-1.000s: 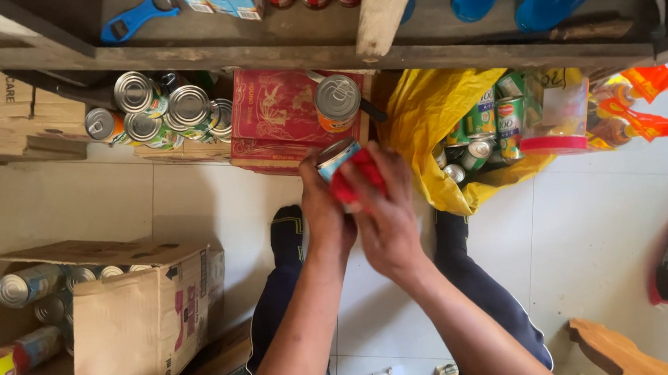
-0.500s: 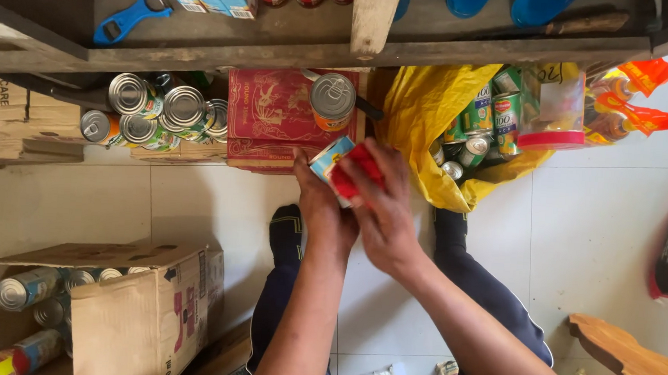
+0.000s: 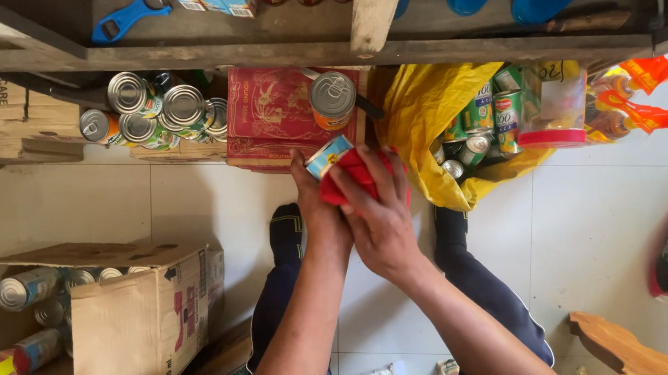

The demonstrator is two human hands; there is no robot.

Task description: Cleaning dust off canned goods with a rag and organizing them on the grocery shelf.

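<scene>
head view: only one camera, looking down past both forearms to a tiled floor.
left hand (image 3: 318, 210): wrapped around a small can (image 3: 327, 156), fingers curled under and behind it; only the can's blue-and-white side and rim show above the knuckles.
right hand (image 3: 375, 214): fingers (image 3: 365, 183) spread flat over a red cloth (image 3: 348, 171), pressing it against the can's right side.
can position: sits between the two hands, tilted, its rim pointing up-left; left fingers below it, right fingertips on top of the cloth just beside it.
cloth: bunched, mostly covered by the right hand, touching the can.
red box (image 3: 272, 117): lies flat on the low shelf right above the hands, with one tin (image 3: 332, 99) standing on it.
tin stack (image 3: 151, 112): cluster of silver-lidded tins to the left of the red box.
yellow bag (image 3: 425, 115): open, right of the hands, holds green-labelled tins (image 3: 480, 115).
cardboard box (image 3: 137, 315): lower left on the floor, flaps open, more tins (image 3: 25, 291) lying behind it.
upper shelf (image 3: 281, 47): wooden plank, blue can opener (image 3: 130, 17) on it.
legs: dark trousers and socks under the forearms.
</scene>
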